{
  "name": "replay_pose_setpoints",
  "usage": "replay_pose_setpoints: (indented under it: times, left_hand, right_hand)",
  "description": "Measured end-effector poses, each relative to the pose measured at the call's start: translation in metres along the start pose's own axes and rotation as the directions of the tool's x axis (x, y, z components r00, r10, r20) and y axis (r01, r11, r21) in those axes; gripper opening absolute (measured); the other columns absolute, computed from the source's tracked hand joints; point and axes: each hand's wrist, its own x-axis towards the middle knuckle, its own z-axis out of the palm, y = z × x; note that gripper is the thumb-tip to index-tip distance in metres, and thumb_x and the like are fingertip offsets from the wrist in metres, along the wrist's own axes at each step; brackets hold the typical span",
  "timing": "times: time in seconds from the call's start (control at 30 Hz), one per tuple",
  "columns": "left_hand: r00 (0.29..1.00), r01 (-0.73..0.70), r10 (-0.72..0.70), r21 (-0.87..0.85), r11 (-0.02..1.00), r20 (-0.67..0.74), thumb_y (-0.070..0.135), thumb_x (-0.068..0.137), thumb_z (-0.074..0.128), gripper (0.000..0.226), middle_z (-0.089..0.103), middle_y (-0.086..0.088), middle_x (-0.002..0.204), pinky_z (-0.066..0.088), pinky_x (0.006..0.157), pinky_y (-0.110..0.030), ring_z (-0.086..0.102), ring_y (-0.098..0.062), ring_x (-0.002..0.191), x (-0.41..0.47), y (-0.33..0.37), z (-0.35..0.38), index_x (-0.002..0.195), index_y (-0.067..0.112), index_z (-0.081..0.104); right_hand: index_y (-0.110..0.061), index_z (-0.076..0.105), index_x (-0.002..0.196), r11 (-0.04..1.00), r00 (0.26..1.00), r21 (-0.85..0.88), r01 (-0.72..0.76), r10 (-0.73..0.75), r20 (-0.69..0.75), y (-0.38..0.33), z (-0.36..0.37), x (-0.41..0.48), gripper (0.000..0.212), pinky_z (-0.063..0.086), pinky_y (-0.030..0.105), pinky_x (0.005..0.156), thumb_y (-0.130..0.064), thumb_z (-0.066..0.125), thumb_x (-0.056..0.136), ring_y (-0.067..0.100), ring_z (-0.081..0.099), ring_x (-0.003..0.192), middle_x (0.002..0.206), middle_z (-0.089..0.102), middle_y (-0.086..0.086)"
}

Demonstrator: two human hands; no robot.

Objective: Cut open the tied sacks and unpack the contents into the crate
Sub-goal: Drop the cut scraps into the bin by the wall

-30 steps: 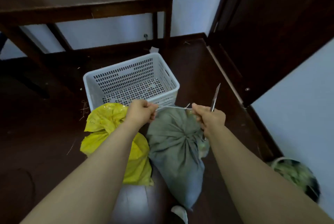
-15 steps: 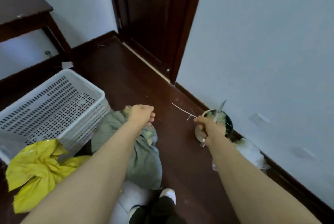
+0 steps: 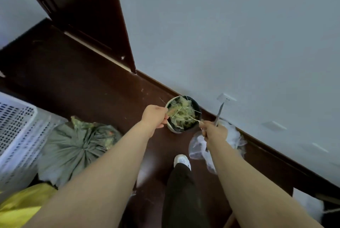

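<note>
Right hand (image 3: 214,132) grips a knife (image 3: 219,112) and pinches a loose tie string (image 3: 191,117) over the waste bin (image 3: 173,128), centre frame. Left hand (image 3: 155,117) is curled; around what, I cannot tell. Grey-green sack (image 3: 79,145) and yellow sack (image 3: 20,207), lower left beside the crate (image 3: 16,126), apparently await unpacking.

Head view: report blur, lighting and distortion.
Head view: the white crate at the left edge is smeared by motion blur; the round bin and knife read sharper; light is soft, without glare; the wide lens swells both forearms toward the bottom.
</note>
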Motion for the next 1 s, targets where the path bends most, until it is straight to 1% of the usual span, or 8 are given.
replay_pose_setpoints:
  times: [0.07,0.2,0.33,0.5,0.6,0.7,0.87,1.0]
  left_hand:
    - [0.999,0.048,-0.048,0.0,0.999,-0.001,0.015,0.092,0.053,0.022,0.057,-0.003,0.066,0.042,0.052,-0.022,0.05,-0.012,0.053,0.018,0.013,0.032,0.071,0.014,0.056]
    - [0.995,0.096,-0.097,-0.01,0.995,-0.03,0.009,0.092,0.05,0.023,0.05,-0.006,0.065,0.037,0.043,-0.019,0.044,-0.014,0.047,0.055,0.034,0.075,0.07,0.012,0.053]
    - [0.99,0.128,-0.129,-0.02,0.992,-0.064,0.007,0.092,0.05,0.024,0.05,-0.009,0.065,0.035,0.035,-0.015,0.043,-0.017,0.05,0.085,0.044,0.102,0.069,0.008,0.053]
    - [0.981,0.171,-0.17,0.004,0.985,-0.092,0.014,0.091,0.057,0.024,0.057,-0.005,0.062,0.04,0.041,-0.016,0.051,-0.017,0.052,0.109,0.038,0.116,0.066,0.01,0.058]
    - [0.977,0.187,-0.187,-0.004,0.982,-0.105,0.015,0.09,0.058,0.025,0.058,-0.006,0.065,0.043,0.054,-0.026,0.05,-0.018,0.054,0.116,0.03,0.116,0.065,0.011,0.058]
    - [0.97,0.194,-0.195,-0.02,0.981,-0.145,0.013,0.088,0.055,0.028,0.058,-0.006,0.065,0.041,0.06,-0.03,0.049,-0.02,0.057,0.116,0.025,0.112,0.06,0.015,0.058]
    - [0.962,0.187,-0.199,-0.08,0.979,-0.189,0.02,0.083,0.064,0.021,0.061,-0.002,0.066,0.042,0.066,-0.031,0.053,-0.022,0.068,0.106,0.021,0.101,0.062,0.021,0.061]
    - [0.96,0.158,-0.175,-0.094,0.983,-0.217,0.024,0.082,0.068,0.014,0.066,-0.002,0.074,0.051,0.078,-0.037,0.06,-0.024,0.079,0.088,0.015,0.078,0.069,0.022,0.063]
  right_hand:
    - [-0.004,0.065,0.089,0.999,0.999,-0.049,0.007,-0.005,0.039,-0.009,-0.004,0.04,0.016,0.03,0.018,0.032,0.006,0.068,0.076,0.009,0.038,0.028,0.055,0.051,0.007]
    - [-0.01,0.065,0.073,0.986,0.997,-0.168,0.006,0.007,0.078,-0.028,-0.003,0.102,0.017,0.037,0.026,0.05,0.006,0.071,0.071,0.015,0.044,0.049,0.06,0.054,0.004]
    - [-0.014,0.062,0.063,0.972,0.994,-0.23,0.038,-0.013,0.112,-0.037,0.007,0.144,0.021,0.037,0.027,0.05,0.002,0.071,0.073,0.016,0.044,0.045,0.059,0.058,0.007]
    - [-0.008,0.065,0.078,0.971,0.987,-0.238,-0.013,0.051,0.155,-0.042,0.02,0.173,0.009,0.033,0.019,0.035,0.0,0.07,0.077,0.011,0.039,0.029,0.046,0.049,0.003]
    - [-0.007,0.06,0.098,0.962,0.973,-0.273,-0.021,0.082,0.214,-0.043,0.024,0.182,0.024,0.031,0.02,0.036,-0.007,0.074,0.078,0.011,0.036,0.035,0.061,0.049,0.003]
    - [-0.003,0.063,0.104,0.946,0.963,-0.323,-0.039,0.122,0.24,-0.041,0.026,0.179,0.025,0.032,0.026,0.042,-0.008,0.072,0.082,0.015,0.037,0.044,0.061,0.048,0.005]
    - [0.005,0.065,0.101,0.947,0.946,-0.319,-0.021,0.122,0.302,-0.046,0.031,0.156,0.016,0.025,0.014,0.03,-0.003,0.064,0.087,0.008,0.033,0.027,0.055,0.044,0.007]
    - [-0.001,0.062,0.092,0.945,0.926,-0.327,0.03,0.097,0.366,-0.052,0.047,0.121,0.006,0.025,0.013,0.03,-0.003,0.063,0.087,0.012,0.033,0.037,0.07,0.055,0.014]
